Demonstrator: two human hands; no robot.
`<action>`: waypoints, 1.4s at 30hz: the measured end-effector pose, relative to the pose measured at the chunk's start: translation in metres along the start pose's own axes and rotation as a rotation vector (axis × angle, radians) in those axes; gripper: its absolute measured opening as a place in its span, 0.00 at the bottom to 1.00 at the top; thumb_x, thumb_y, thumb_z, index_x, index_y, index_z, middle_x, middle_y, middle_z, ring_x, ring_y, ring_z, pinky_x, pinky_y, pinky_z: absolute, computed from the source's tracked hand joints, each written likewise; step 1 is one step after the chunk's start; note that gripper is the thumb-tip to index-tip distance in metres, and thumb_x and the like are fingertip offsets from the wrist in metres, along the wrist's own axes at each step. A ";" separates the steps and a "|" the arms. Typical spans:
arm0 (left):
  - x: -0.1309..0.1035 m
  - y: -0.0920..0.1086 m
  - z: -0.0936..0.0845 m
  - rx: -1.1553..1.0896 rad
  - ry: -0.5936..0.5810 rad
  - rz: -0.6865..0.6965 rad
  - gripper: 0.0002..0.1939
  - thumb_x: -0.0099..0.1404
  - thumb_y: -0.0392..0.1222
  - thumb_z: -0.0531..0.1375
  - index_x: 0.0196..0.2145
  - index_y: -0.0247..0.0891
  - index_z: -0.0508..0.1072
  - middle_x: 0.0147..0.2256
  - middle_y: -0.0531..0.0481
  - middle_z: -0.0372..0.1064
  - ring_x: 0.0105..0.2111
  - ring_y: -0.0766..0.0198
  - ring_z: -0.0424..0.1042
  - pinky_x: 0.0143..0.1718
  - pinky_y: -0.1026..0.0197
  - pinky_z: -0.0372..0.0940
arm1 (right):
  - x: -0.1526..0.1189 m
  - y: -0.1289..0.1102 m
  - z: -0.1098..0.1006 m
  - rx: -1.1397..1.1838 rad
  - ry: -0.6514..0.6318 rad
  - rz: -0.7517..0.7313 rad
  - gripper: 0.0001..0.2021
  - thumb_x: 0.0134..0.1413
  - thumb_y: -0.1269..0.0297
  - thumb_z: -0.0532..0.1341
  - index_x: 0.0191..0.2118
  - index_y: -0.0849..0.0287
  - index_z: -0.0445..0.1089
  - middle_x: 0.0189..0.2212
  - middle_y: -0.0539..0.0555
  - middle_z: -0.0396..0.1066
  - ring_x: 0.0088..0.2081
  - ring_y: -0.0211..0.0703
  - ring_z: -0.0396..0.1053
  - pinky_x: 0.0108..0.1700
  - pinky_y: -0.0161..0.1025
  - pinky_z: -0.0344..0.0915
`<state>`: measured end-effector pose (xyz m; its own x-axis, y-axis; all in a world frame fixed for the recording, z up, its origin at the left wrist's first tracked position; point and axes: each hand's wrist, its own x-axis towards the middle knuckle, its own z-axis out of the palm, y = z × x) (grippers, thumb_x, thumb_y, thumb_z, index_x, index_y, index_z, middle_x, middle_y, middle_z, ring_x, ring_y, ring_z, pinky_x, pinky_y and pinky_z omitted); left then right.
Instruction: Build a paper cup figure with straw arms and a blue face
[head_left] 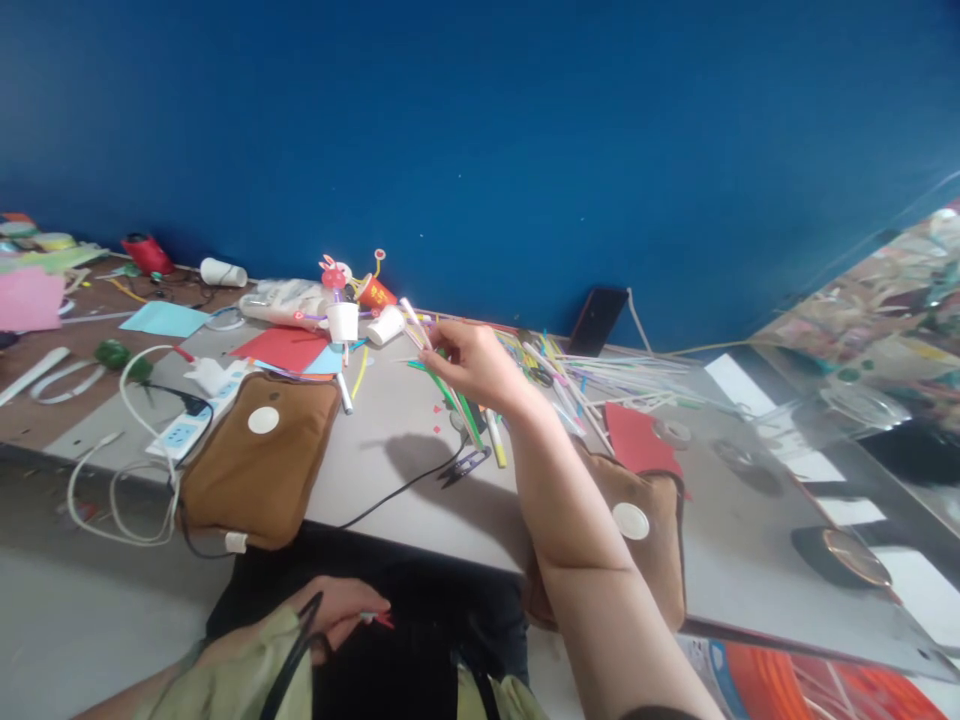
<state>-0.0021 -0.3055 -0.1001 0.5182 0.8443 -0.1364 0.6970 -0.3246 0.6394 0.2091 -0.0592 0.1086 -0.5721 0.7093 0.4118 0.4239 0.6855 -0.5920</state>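
Beyond the left hand and off to its left, a power strip [180, 432] lay on the table [360, 470], with a brown pouch [262, 460] between the two. The left hand [337, 606], low over the person's lap, had its fingertips closed on a small red-and-white piece [379, 618]. Farther out, a white cup [343, 323] with a red rabbit figure [334, 273] above it stood left of the right hand; nearer that hand, another cup [386, 326] lay tipped over. Pale thin sticks [415, 325] rose from the pinched thumb and fingers of the right hand [442, 352], above the table. Below that hand lay purple-handled scissors [466, 464] and a yellow-ended marker [496, 440]. To its right were a heap of thin straws [622, 375], a dark phone [598, 320] leaning on the wall [525, 160], and, nearer the person, a second pouch [652, 500], partly behind the forearm.
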 end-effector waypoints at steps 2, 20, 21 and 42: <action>0.003 0.019 -0.042 -0.188 0.109 0.005 0.22 0.66 0.40 0.53 0.50 0.58 0.79 0.47 0.55 0.80 0.47 0.57 0.79 0.51 0.58 0.71 | -0.003 -0.001 -0.014 0.021 0.084 0.031 0.07 0.55 0.64 0.60 0.29 0.59 0.65 0.23 0.46 0.64 0.25 0.33 0.56 0.30 0.35 0.51; 0.339 -0.029 -0.225 0.551 0.406 -0.078 0.35 0.61 0.35 0.57 0.66 0.38 0.63 0.67 0.35 0.57 0.65 0.42 0.58 0.66 0.39 0.48 | -0.042 -0.008 -0.084 0.175 0.413 0.121 0.08 0.57 0.60 0.63 0.32 0.59 0.69 0.24 0.47 0.68 0.22 0.31 0.58 0.23 0.34 0.52; 0.337 -0.035 -0.229 0.574 0.432 -0.087 0.33 0.62 0.35 0.56 0.66 0.37 0.62 0.67 0.35 0.57 0.66 0.42 0.57 0.67 0.39 0.44 | -0.043 -0.008 -0.085 0.179 0.424 0.118 0.08 0.57 0.60 0.63 0.33 0.59 0.69 0.24 0.47 0.68 0.22 0.31 0.58 0.24 0.34 0.52; 0.295 -0.041 -0.220 0.590 0.702 -0.008 0.38 0.61 0.40 0.61 0.66 0.27 0.57 0.56 0.29 0.69 0.58 0.41 0.67 0.66 0.40 0.47 | -0.031 -0.006 -0.070 0.087 0.358 0.168 0.10 0.57 0.57 0.63 0.32 0.59 0.69 0.22 0.47 0.66 0.22 0.31 0.56 0.24 0.34 0.49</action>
<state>0.0131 0.0505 -0.0003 0.2265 0.8501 0.4754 0.9395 -0.3195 0.1238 0.2738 -0.0740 0.1477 -0.2128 0.8332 0.5103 0.4204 0.5496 -0.7220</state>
